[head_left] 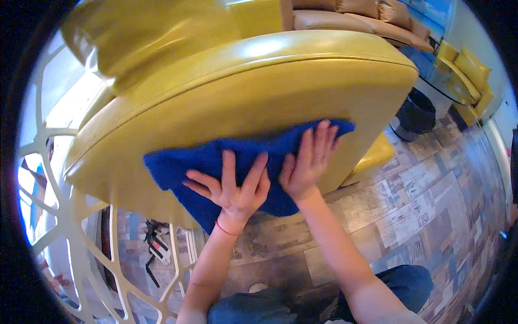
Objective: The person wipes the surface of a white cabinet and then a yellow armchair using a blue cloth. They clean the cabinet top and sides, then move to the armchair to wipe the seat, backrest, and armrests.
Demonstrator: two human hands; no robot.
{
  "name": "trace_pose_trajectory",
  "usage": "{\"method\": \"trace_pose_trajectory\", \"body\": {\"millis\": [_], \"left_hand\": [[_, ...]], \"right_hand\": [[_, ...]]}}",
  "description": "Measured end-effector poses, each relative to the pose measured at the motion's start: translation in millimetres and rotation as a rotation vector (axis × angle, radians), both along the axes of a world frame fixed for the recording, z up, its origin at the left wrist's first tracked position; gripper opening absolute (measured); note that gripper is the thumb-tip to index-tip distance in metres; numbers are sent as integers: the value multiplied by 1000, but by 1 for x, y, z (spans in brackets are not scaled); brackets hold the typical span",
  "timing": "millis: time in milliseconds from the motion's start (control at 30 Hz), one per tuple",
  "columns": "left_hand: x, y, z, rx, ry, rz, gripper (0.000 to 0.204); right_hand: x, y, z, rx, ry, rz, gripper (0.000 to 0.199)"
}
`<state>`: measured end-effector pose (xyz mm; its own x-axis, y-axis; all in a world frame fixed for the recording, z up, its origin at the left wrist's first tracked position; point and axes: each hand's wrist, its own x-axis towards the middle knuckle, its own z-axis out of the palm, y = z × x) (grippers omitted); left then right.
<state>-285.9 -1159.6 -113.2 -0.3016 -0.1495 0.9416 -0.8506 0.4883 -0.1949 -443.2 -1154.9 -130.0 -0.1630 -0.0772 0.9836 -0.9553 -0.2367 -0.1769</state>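
Knees: my legs in blue jeans [259, 310] sit at the bottom edge, above a floor [431, 210] of patchwork printed planks.
Left hand: I see my left hand [232, 186] spread flat, fingers fanned wide, palm pressed on the cloth; it grips nothing, only pushes down on it. A thin red band [225, 230] circles the wrist.
Right hand: my right hand [307, 162] is also open and flat, fingers close together and pointing up, lying on the right half of the same cloth, just beside the left one.
Cloth: the blue cloth [178, 164] is a deep, fuzzy royal blue, plush like microfibre, stretched out in a long crumpled band with a point hanging down under my left palm. It lies against the front side of the yellow seat, between both palms and the leather.
Seat: the yellow armchair [259, 75] is glossy, smooth, with a stitched seam near its upper edge.
Left side: a white lattice screen [75, 216] with curved openings stands beside the chair.
Far: a brown sofa [350, 16] and more yellow chairs [469, 75] stand well apart at the back.
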Motion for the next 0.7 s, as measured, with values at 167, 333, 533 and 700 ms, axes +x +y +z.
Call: {"method": "trace_pose_trajectory", "body": {"millis": [167,333,533,700], "left_hand": [[-15,14,-130,246,-322,55,34],[6,26,-167,798,-576,-384,56],[-25,6,-70,634,-362,-400,46],[-68,-8,10,107,-306,-60,53]], "right_hand": [[-8,11,-136,162,-100,-93,56],[12,41,-189,343,-674,-41,70],[-14,11,-71,-11,-497,-8,61],[-68,4,84,-203,-139,-73,54]]}}
